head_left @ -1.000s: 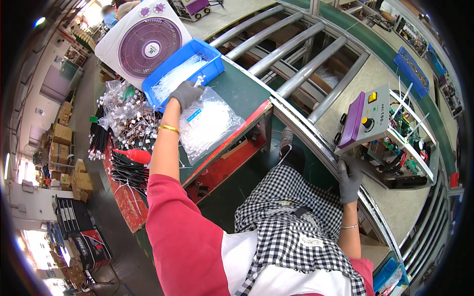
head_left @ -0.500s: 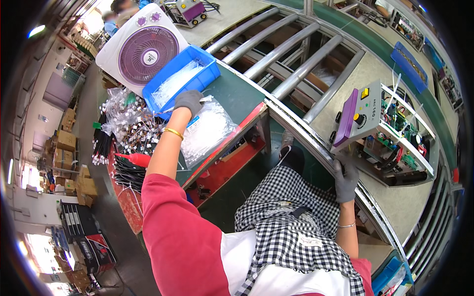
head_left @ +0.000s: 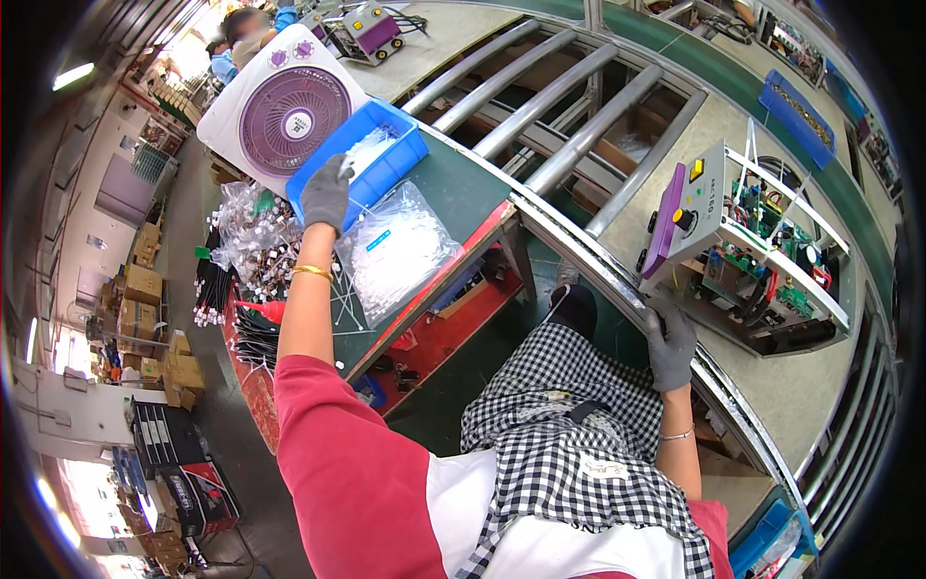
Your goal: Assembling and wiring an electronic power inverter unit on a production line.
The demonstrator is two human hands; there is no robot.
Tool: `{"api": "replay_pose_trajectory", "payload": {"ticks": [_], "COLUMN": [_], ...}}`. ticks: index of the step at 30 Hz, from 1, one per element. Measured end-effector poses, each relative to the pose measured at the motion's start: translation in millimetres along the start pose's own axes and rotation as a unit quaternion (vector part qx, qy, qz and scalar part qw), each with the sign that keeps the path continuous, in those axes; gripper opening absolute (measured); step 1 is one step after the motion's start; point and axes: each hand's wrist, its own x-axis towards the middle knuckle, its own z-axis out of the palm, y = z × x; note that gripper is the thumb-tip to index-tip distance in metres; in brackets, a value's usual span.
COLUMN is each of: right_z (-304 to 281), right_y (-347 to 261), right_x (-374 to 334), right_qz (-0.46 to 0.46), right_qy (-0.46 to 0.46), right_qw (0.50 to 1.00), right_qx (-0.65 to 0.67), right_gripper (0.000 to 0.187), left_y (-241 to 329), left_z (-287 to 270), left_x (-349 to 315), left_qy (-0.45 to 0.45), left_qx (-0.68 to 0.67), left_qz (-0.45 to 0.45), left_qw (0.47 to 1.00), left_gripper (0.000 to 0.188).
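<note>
Left arm (head_left: 307, 318) outstretched, left hand (head_left: 328, 198) gloved, fingers (head_left: 338, 168) curled, right arm (head_left: 679, 439) closer in, right hand (head_left: 671, 349) gloved, thumb (head_left: 655, 323) apart

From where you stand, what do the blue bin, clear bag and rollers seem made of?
Bin: probably moulded plastic, semi-gloss, given its smooth, evenly coloured walls. Bag: likely thin plastic film, see-through and shiny at its creases. Rollers: apparently metal, silvery, with bright streaked reflections.

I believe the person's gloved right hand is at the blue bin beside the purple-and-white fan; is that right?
Not quite: the head view shows the gloved left hand at the blue bin beside the purple-and-white fan; the right hand is near the open welding machine.
</note>
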Motion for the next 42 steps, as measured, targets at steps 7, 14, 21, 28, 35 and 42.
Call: {"api": "replay_pose_trajectory", "payload": {"ticks": [7, 14, 21, 28, 35, 42], "right_z": [-3, -4, 7, 7, -6, -14], "right_y": [-4, -2, -38, -69, -50, -43], "right_x": [-1, 0, 9, 16, -11, -11], "right_qz": [-0.011, -0.037, 0.036, 0.213, 0.290, 0.290], "right_qy": [-0.004, -0.001, -0.056, -0.201, -0.175, -0.201], "right_qw": [1.000, 0.999, 0.985, 0.849, 0.870, 0.895], "right_qx": [-0.001, 0.004, 0.162, 0.440, 0.357, 0.275], "right_gripper": [0.017, 0.019, 0.025, 0.044, 0.034, 0.028], "left_y": [-10, 7, 159, 314, 337, 310], "left_z": [-33, -73, -58, 6, 37, 42], "left_x": [6, 17, -39, -159, -230, -214], "left_qy": [0.114, 0.214, 0.012, -0.205, -0.256, -0.202], "left_qx": [-0.381, -0.613, -0.731, -0.757, -0.779, -0.769], "left_qz": [-0.126, -0.141, -0.078, -0.176, -0.217, -0.213], "left_qw": [0.909, 0.747, 0.678, 0.595, 0.529, 0.568], "left_gripper": [0.015, 0.025, 0.030, 0.021, 0.023, 0.022]}}
